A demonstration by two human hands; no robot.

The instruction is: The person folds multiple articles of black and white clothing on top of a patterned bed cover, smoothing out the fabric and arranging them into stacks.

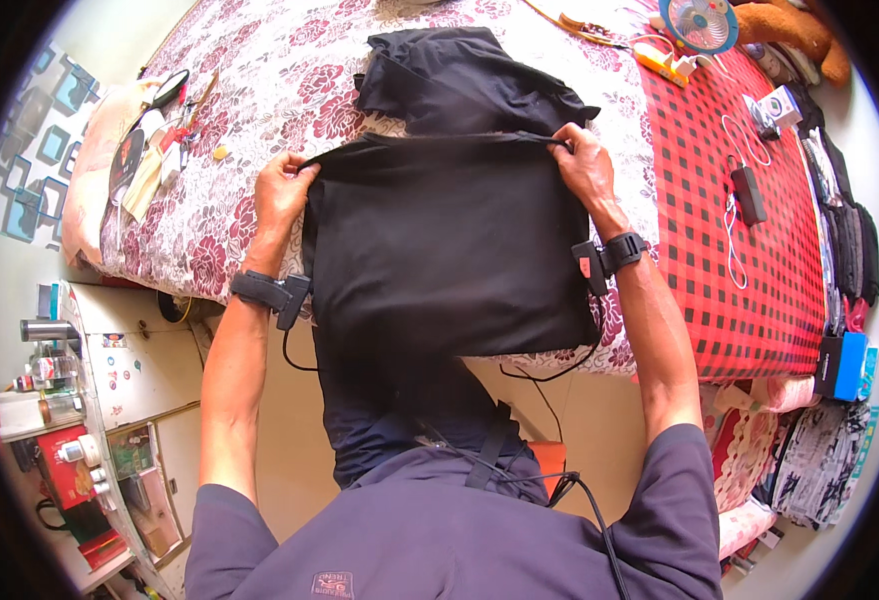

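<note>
A black cloth garment (447, 240) hangs stretched between my hands at the near edge of the bed, its folds and type hard to make out. My left hand (283, 187) pinches its upper left corner between thumb and fingers. At the upper right corner, my right hand (583, 166) grips the fabric in the same way. Just beyond the held edge lies another heap of black cloth (462, 79), crumpled on the floral bedsheet (222, 187). Both wrists wear black straps with small cabled devices.
On the right, a red checked cloth (709, 187) carries a black power adapter (747, 195) with white cable. A small blue fan (698, 24) and a yellow power strip (661, 64) sit far right. Hand fans (128, 161) lie at left. A white cabinet (139, 360) stands left.
</note>
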